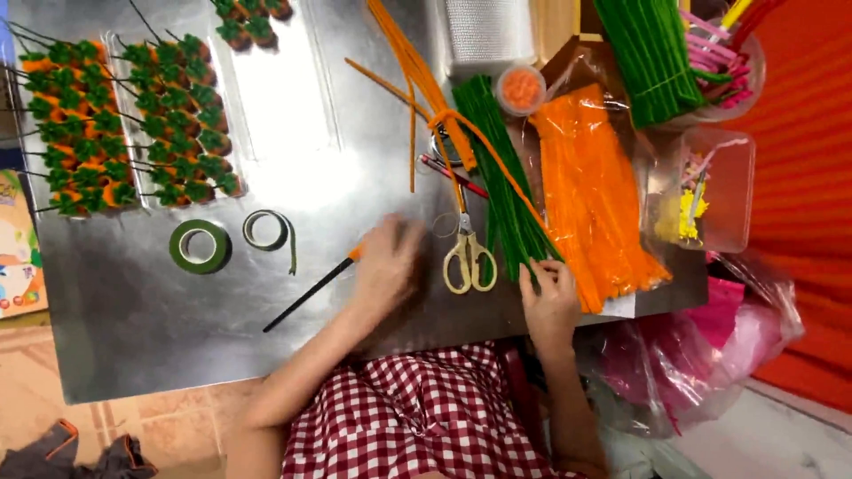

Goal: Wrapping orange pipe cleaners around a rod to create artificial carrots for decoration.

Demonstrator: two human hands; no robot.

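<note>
Head view shows the silvery table with two bundles of green pipe cleaners and one orange sheaf, all looking light, soft and bendable, best pinched near the ends. The right hand has its fingers spread on the green ends. The blurred left hand holds one thin black stick with an orange tip near one pair of scissors and two green tape rolls.

we see scissors on the tabletop between our hands | left hand on a stick, tape rolls to its left | right hand on pipe cleaners | trays far left | tubs far right
</note>
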